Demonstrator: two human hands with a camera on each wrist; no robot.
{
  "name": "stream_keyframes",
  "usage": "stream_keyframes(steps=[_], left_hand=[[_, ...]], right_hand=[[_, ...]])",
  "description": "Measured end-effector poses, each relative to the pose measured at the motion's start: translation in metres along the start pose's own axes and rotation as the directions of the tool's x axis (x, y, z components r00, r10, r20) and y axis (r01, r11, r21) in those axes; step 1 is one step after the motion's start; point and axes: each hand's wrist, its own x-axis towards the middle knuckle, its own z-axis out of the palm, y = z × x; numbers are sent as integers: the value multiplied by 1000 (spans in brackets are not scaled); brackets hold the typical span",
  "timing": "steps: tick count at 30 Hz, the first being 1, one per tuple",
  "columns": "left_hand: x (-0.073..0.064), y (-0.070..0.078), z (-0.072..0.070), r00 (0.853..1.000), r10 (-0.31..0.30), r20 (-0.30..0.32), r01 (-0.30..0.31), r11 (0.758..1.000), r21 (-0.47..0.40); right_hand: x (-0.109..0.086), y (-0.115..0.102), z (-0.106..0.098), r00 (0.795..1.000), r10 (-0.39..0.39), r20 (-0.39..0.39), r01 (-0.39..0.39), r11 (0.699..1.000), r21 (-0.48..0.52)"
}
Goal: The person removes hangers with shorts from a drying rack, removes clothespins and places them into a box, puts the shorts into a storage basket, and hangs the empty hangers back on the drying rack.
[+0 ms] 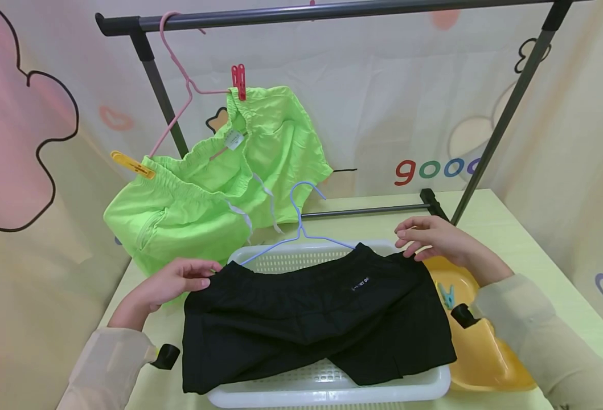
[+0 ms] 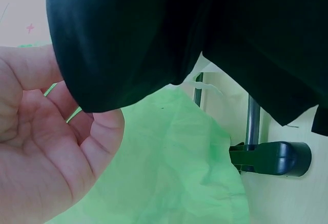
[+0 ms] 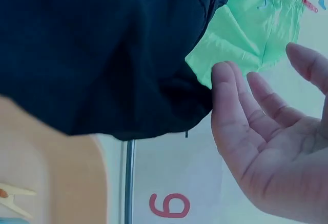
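A pair of black shorts (image 1: 311, 319) hangs spread out on a blue hanger (image 1: 299, 219), whose arms run down into the waistband. My left hand (image 1: 180, 280) grips the shorts at their upper left corner; in the left wrist view, black cloth covers part of its fingers (image 2: 105, 134). At the upper right corner is my right hand (image 1: 437, 239), its fingers loosely spread. In the right wrist view, its fingertips (image 3: 223, 75) are right at the edge of the black cloth, with the thumb held apart.
Behind, green shorts (image 1: 188, 228) hang from a pink hanger (image 1: 185, 85) on a black rack (image 1: 301, 14), with a red clothespin (image 1: 238, 82) and a yellow one (image 1: 133, 165). A white basket (image 1: 332, 396) lies under the black shorts. A yellow tray (image 1: 506, 364) holds a teal clothespin (image 1: 447, 296).
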Motion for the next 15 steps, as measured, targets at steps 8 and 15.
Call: stream_keyframes(steps=[8,15], left_hand=[[1,-1,0,1000,4,-1,-4,1000,1],[1,-2,0,1000,6,0,-6,1000,-5]], right_hand=[[6,-10,8,994,-22,102,25,999,-31],[14,-12,17,985,-48,166,59,997,-59]])
